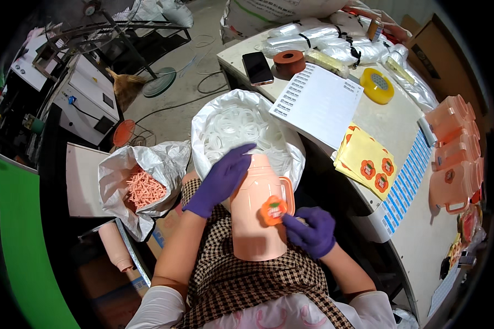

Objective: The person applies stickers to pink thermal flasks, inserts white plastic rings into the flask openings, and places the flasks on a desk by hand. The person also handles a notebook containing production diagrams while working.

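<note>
A peach plastic jug (255, 230) with a side handle lies across my lap, its mouth pointing away from me. My left hand (220, 180), in a purple glove, rests on the jug's upper end and steadies it. My right hand (312, 230), also gloved in purple, presses an orange flower sticker (273, 210) onto the jug's side, just below the handle. A yellow sheet of the same orange stickers (366, 162) lies on the table edge to my right.
A white bag of white rings (241, 129) sits beyond the jug, a bag of pink pieces (144, 187) to my left. On the table: several finished peach jugs (455, 148), blue label strips (409, 181), a printed sheet (318, 101), yellow tape (377, 85), a phone (257, 67).
</note>
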`<state>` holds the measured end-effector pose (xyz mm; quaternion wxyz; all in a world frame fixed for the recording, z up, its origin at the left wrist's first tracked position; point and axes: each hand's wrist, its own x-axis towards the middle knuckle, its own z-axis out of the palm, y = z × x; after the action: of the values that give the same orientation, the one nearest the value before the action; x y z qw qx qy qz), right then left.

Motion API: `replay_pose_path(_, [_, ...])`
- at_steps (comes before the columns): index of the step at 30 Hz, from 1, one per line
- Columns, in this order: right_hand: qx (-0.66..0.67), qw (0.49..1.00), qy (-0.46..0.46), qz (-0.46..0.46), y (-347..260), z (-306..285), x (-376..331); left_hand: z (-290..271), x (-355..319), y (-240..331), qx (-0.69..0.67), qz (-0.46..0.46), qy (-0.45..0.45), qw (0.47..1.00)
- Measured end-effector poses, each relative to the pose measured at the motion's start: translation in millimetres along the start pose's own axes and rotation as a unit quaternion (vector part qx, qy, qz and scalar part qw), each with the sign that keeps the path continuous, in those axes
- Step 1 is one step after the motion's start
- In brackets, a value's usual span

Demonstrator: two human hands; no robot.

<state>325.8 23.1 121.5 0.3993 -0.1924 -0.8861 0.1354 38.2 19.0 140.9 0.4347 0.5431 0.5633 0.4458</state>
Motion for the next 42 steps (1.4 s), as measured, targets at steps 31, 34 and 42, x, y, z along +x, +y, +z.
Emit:
replay_pose_path(31, [0.206, 0.930, -0.232, 0.198, -9, -43, -19, 45, -39, -1, 0.473, -0.001, 0.001, 0.881])
replay_pose_path(34, [0.169, 0.960, -0.155, 0.162, -11, -22, -15, 50, -24, -8, 0.525, 0.020, 0.061, 0.848])
replay_pose_path(42, [-0.045, 0.992, 0.004, 0.114, 28, -36, 25, -39, 7, -90, 0.133, 0.087, 0.054, 0.986])
